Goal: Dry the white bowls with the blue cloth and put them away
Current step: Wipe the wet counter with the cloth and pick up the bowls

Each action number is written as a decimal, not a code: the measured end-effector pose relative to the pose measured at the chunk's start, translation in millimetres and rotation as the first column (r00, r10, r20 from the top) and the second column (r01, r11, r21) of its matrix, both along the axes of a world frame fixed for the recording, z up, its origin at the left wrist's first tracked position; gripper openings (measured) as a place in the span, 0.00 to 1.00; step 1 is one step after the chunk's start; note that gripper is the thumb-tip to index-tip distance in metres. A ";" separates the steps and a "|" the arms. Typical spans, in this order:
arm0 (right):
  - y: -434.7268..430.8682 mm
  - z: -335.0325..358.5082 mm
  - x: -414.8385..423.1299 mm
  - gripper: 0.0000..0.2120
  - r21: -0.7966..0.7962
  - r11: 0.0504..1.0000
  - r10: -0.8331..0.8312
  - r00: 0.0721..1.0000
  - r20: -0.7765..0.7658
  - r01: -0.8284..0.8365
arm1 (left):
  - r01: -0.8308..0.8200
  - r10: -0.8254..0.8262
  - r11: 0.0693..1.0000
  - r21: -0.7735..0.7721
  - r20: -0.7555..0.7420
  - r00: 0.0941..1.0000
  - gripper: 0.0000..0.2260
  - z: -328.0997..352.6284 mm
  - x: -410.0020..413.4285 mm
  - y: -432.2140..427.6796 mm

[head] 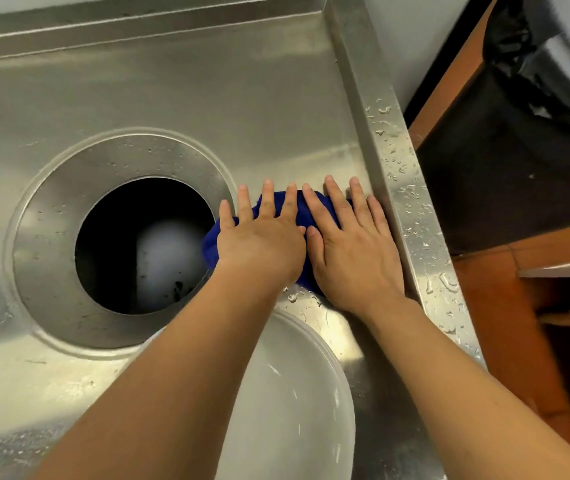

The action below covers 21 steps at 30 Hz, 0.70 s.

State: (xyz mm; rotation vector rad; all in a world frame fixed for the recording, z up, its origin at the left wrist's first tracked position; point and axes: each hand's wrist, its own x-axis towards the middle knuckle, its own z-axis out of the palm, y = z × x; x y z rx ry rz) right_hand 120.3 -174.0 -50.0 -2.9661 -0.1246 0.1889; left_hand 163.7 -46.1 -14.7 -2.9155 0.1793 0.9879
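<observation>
Nearest the camera, a white bowl [297,403] sits on the steel counter [138,98] at the bottom of the view, partly hidden under the person's left forearm. Its inside faces up and shows a few streaks and drops of water. A small patch of wet counter lies between the bowl's far rim and the cloth.

Just beyond the bowl, both hands lie side by side on the blue cloth [314,206]. The left hand [263,240] is flat, palm down, with the fingers spread wide and pointing away from the person. The right hand [353,251] is flat too, fingers stretched out and slightly apart, its thumb touching the edge of the left hand. Neither hand grips anything; both press on the cloth, which is bunched beneath them and shows only between the fingers, past the fingertips and at the left side.

To the left of the cloth is a big round hole [145,244] in the counter with a wide steel ring [51,209] around it. The cloth's left edge overlaps the ring. Down in the dark hole something pale and blurred can be seen; what it is cannot be told.

To the right of the right hand runs the raised counter edge [411,202], dotted with water drops. Beyond it, lower down, lie an orange-brown floor [481,296] and a black bag [519,64] at the upper right.
</observation>
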 end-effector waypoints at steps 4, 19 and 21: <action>-3.7 3.6 -12.9 0.29 0.020 0.999 0.035 0.999 -0.003 -0.035 | -0.053 0.053 0.998 0.026 -0.016 0.998 0.29 4.2 -16.0 -9.3; -9.2 0.7 -68.3 0.28 0.031 0.997 0.077 0.997 0.004 -0.077 | -0.096 0.100 0.995 -0.034 0.145 0.984 0.18 39.4 -50.2 -21.8; -9.1 -0.4 -76.0 0.28 0.040 0.996 0.075 0.997 0.019 -0.076 | -0.081 0.084 0.996 -0.029 0.126 0.988 0.15 40.5 -47.1 -21.8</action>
